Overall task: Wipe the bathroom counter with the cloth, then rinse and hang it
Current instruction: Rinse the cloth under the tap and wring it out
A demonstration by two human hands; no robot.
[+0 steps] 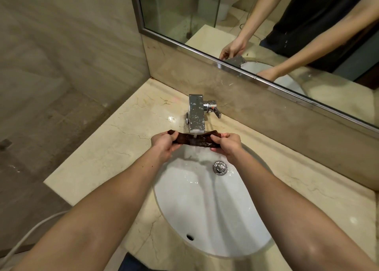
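The dark brown cloth (194,140) is held stretched directly under the spout of the chrome faucet (196,115), above the back of the white sink (205,219). Its left end is clamped in the left hand (165,142), its right end in the right hand (228,144). Running water is seen striking the cloth's middle. The sink is set into the beige marble table (114,139), in front of the faucet.

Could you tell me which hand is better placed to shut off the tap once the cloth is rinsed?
Probably the right hand: the tap lever sticks out on the faucet's right side, nearer that hand. The left hand can hold the cloth meanwhile.
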